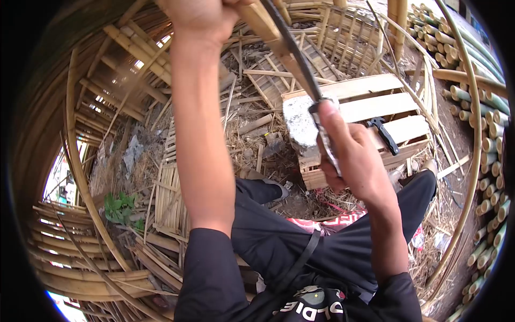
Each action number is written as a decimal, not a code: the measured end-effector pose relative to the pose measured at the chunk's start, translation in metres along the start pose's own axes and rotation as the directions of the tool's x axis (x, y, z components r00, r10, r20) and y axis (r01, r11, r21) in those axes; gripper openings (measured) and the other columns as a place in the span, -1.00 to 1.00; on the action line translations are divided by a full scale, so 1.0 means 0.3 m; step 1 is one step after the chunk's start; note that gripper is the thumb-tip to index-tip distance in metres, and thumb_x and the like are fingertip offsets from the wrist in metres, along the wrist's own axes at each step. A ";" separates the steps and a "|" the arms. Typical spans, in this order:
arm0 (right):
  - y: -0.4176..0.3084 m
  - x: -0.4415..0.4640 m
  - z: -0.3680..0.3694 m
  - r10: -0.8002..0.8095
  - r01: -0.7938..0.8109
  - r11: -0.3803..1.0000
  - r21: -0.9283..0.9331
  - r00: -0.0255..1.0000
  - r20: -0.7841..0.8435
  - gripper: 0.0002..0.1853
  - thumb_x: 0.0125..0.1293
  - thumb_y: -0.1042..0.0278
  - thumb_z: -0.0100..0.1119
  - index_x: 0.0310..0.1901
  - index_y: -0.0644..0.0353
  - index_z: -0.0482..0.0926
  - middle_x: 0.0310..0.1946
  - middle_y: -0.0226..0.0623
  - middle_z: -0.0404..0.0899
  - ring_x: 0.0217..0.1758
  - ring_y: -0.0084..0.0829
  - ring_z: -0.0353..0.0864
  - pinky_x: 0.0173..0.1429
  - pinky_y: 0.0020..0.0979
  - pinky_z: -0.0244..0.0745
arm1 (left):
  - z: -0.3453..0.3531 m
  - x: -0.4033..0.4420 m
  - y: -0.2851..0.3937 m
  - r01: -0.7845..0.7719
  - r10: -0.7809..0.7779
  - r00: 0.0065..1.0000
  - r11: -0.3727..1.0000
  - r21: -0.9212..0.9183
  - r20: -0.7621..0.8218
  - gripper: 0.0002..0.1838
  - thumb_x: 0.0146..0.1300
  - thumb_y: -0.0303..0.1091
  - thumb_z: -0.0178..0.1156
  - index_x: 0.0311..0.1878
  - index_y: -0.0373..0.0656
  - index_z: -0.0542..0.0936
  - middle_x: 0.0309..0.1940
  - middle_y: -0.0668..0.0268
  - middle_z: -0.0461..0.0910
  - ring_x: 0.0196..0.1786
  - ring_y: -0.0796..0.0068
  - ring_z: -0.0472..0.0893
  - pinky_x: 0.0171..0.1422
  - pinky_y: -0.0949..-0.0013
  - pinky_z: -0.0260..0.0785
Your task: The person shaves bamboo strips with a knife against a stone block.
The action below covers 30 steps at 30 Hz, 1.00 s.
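My left hand (198,13) is raised at the top edge, partly cut off by the frame, its fingers closed round a split bamboo piece (262,28). The bamboo slants down toward my right hand (351,155), which is wrapped round the handle of a long knife (292,45). The dark blade points up and away, lying along the bamboo; whether it bites into it, I cannot tell. Below the blade is a pale rough block (300,121) on the end of a slatted wooden crate (370,88). A black-handled tool (384,135) lies on the slats beside my right hand.
Stacked bamboo poles (488,150) line the right side. Bamboo slat panels (86,268) and woven frames stand at left. Offcuts, straw and scraps litter the ground between my legs and the back. A green plant (120,207) grows at left. A long curved bamboo strip (475,134) arches at right.
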State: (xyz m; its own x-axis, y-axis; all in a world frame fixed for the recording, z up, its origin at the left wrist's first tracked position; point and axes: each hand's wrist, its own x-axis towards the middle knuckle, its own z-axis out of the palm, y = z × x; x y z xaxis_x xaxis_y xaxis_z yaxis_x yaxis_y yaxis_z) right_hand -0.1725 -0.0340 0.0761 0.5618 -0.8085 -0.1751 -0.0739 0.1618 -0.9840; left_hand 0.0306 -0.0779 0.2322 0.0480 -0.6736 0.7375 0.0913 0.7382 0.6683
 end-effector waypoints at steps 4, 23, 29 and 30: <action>0.026 0.018 0.016 -0.077 0.070 0.993 -0.097 0.994 -0.073 -0.19 0.54 -0.32 -0.06 -0.59 0.39 0.44 -0.79 -0.19 0.36 -0.72 -0.27 0.43 -0.45 -0.20 0.43 | 0.012 0.011 -0.019 -0.055 0.055 0.997 0.998 0.012 -0.046 -0.29 0.44 0.32 0.01 -0.68 0.14 0.01 -0.80 0.56 -0.10 -0.81 0.63 -0.10 -0.72 0.47 -0.20; 0.067 0.047 0.032 -0.120 0.090 0.971 -0.221 0.985 -0.127 -0.17 0.55 -0.33 -0.09 -0.38 0.53 0.56 -0.65 0.13 0.47 -0.43 -0.05 0.63 -0.10 -0.01 0.51 | -0.026 -0.022 0.009 -0.027 0.020 0.999 0.989 0.146 0.044 -0.22 0.40 0.59 -0.34 -0.59 0.04 0.06 -0.72 0.52 -0.11 -0.64 0.56 -0.15 -0.51 0.40 -0.19; 0.067 0.036 0.062 -0.364 0.228 0.858 -0.460 0.902 -0.232 -0.29 0.54 -0.16 0.05 -0.45 0.51 0.54 -0.65 0.33 0.47 -0.42 0.36 0.57 -0.27 0.11 0.47 | -0.038 -0.049 0.016 0.022 0.005 0.989 0.984 0.176 -0.151 -0.22 0.38 0.62 -0.36 -0.60 0.07 -0.02 -0.73 0.54 -0.17 -0.64 0.58 -0.22 -0.51 0.40 -0.30; 0.079 0.035 0.070 -0.431 0.262 0.821 -0.507 0.867 -0.250 -0.31 0.54 -0.13 0.08 -0.46 0.49 0.53 -0.66 0.33 0.46 -0.44 0.36 0.56 -0.30 0.12 0.47 | -0.052 -0.060 0.023 0.020 -0.006 0.995 0.990 0.138 -0.100 -0.22 0.39 0.61 -0.35 -0.60 0.08 -0.01 -0.74 0.54 -0.17 -0.65 0.58 -0.23 -0.51 0.40 -0.29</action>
State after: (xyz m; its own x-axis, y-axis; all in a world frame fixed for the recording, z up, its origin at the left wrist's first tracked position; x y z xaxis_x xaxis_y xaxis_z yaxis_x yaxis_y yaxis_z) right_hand -0.1511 -0.0268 0.0515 0.3126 -0.9124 0.2642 -0.3315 -0.3654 -0.8698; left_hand 0.0458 -0.0611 0.2221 0.1465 -0.6783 0.7200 -0.0456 0.7224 0.6899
